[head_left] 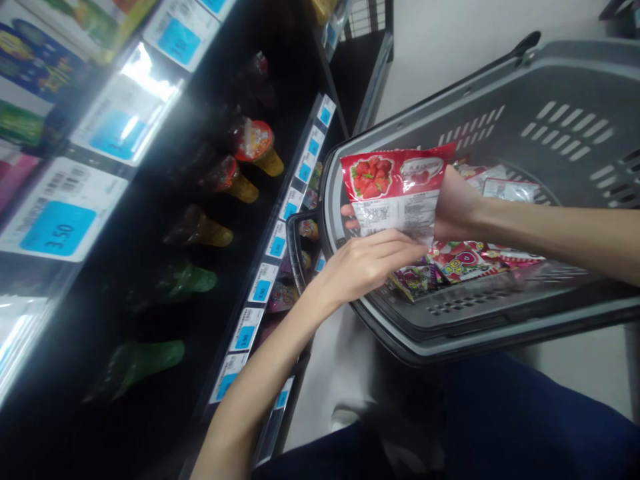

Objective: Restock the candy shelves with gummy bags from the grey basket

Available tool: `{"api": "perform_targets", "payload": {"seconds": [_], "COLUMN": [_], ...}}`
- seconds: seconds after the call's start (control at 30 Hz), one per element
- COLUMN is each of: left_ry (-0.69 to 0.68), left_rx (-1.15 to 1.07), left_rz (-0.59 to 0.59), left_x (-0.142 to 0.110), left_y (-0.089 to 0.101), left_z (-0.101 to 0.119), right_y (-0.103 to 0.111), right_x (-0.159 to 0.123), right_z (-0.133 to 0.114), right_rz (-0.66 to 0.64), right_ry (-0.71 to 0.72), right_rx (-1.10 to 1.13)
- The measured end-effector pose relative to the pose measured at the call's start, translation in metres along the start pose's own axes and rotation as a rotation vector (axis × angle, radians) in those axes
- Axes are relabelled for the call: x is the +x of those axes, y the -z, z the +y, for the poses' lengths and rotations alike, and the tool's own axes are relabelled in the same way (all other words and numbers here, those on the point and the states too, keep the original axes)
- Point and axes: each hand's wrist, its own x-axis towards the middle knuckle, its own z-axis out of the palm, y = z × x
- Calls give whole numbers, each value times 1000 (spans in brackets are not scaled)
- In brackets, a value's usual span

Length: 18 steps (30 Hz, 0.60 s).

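A red and white snack packet [395, 190] with strawberries printed on it is held up over the basket, its printed side facing me. My right hand [457, 203] comes in from the right and supports the packet from behind; some fingertips show past its left edge. My left hand [373, 263] is closed at the lower edge of the packet, fingers bent against it. Below them, the grey shopping basket [555, 80] contains several colourful candy packets [460, 261], partly hidden by my hands and forearm.
Dark store shelves on the left carry cone-shaped containers [260, 147] with yellow or green lower ends. Price labels [57, 210] line the shelf edges. The basket's black handle [295, 253] reaches close to the lower shelf. A pale floor [440, 40] and my dark-clothed legs show around it.
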Motion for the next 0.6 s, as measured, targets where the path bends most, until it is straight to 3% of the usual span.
{"api": "perform_targets", "payload": {"seconds": [0.2, 0.33, 0.43, 0.53, 0.6], "left_ry": [-39, -65, -60, -26, 75], "left_rx": [-15, -13, -27, -21, 8], "left_rz": [34, 74, 159, 259, 334], "left_x": [1, 2, 3, 1, 0], "left_y": [0, 0, 0, 0, -1], "left_z": [0, 1, 1, 1, -1], "right_y": [6, 6, 8, 12, 14], "right_x": [2, 1, 1, 2, 4], "right_z": [6, 7, 4, -1, -5], "right_rz": [-76, 42, 152, 125, 124], "right_ry": [39, 121, 158, 208, 266], "right_rx": [-76, -166, -211, -223, -219]}}
